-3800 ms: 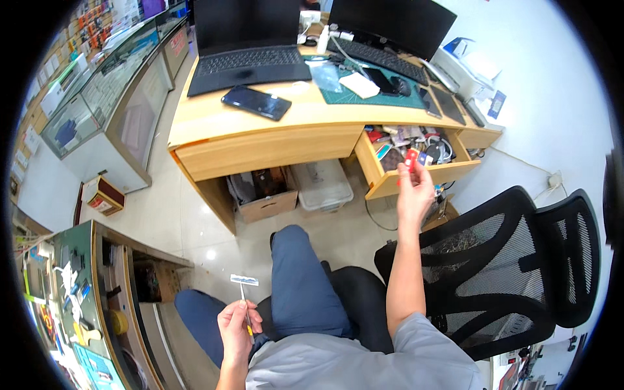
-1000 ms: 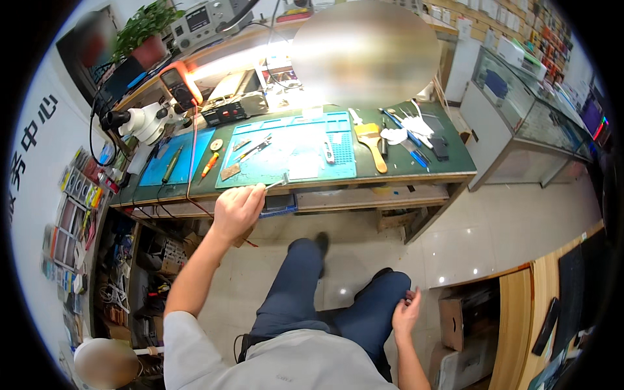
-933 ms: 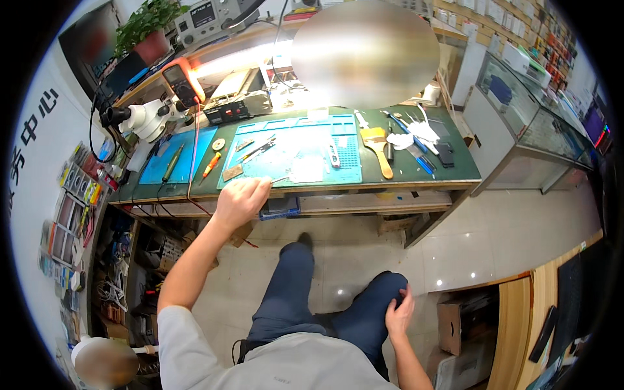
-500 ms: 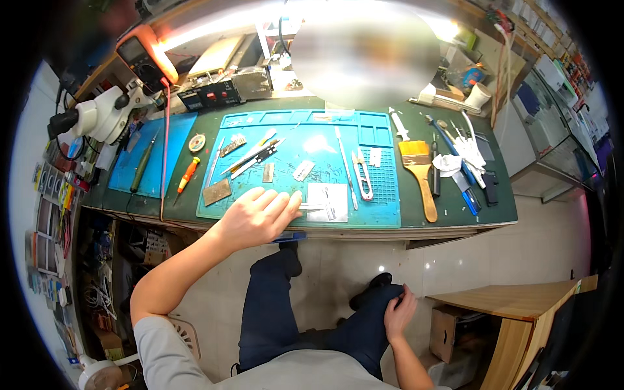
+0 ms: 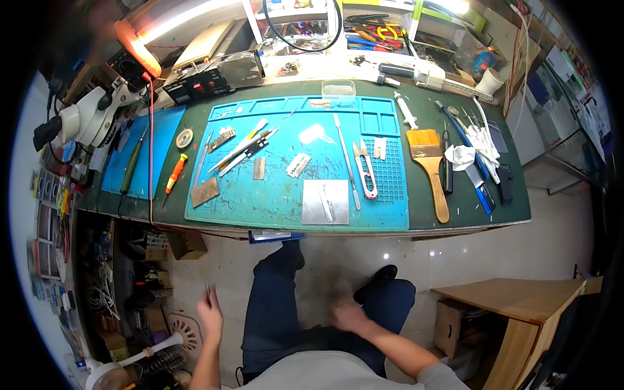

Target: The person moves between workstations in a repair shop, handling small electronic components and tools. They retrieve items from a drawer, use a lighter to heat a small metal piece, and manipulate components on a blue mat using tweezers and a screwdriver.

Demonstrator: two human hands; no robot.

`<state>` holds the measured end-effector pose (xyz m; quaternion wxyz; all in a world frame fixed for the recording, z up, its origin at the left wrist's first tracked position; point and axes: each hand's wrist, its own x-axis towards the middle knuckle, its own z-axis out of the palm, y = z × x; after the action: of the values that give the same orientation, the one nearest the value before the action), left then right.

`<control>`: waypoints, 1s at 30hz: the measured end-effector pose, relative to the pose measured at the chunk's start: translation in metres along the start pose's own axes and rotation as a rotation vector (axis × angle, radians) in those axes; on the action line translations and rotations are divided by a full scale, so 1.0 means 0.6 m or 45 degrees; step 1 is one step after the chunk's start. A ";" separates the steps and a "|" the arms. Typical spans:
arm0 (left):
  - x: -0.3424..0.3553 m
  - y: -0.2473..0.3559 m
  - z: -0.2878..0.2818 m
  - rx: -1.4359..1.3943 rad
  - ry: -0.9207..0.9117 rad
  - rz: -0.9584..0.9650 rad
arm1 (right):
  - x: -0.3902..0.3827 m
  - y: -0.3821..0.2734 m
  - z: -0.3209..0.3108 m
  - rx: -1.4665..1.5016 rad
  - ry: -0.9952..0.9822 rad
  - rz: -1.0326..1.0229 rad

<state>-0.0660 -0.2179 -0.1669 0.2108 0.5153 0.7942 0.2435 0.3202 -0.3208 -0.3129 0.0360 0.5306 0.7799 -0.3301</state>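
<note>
Drawn back from the dark-green workbench (image 5: pixel 500 213) since moments ago: bare left hand (image 5: pixel 209 315); off the right knee (image 5: pixel 398 299): blurred right hand (image 5: pixel 351 317).
Cannot tell either grip, together or apart. Ahead of both, flat on a turquoise mat (image 5: pixel 273 201): square silver plate (image 5: pixel 311 213) bearing a narrow pale strip (image 5: pixel 324 203). Farther ahead: white-framed shelf compartment (image 5: pixel 414 23) holding red-, yellow- and blue-handled tools (image 5: pixel 383 40).

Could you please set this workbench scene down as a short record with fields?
Left hand: short of the bench, left of the left leg; grip unclear
Right hand: blurred, beside the right thigh; grip unclear
Mat: blue, bearing a square metal plate
Right of mat: wide wooden-handled brush
Left of mat: orange-handled screwdriver
Far left: white microscope
</note>
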 end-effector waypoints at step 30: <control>0.010 -0.382 0.203 0.431 -1.014 0.249 | 0.117 0.112 -0.002 0.197 -0.137 0.443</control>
<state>-0.1611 -0.2718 -0.4020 0.3889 0.6689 0.6273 -0.0885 0.3474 -0.2490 -0.3723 0.0930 0.6401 0.6457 -0.4058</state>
